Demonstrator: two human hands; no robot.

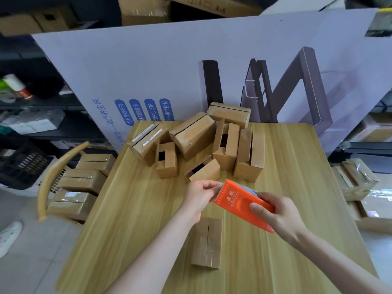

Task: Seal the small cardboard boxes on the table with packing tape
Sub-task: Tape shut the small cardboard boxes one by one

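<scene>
My right hand (277,215) grips an orange tape dispenser (239,203) above the middle of the wooden table (131,219). My left hand (200,195) pinches at the dispenser's toothed front edge, where the tape end sits. Below my hands lies a small cardboard box (206,242) with its top flaps closed and clear tape along its seam. A pile of several small cardboard boxes (195,141) sits at the far side of the table, some with flaps open.
A large white printed carton (191,66) stands upright behind the table. Several taped boxes (82,181) are stacked on the floor to the left beside a curved wooden chair back (53,177). More wrapped boxes (356,179) lie at right. Shelves stand at far left.
</scene>
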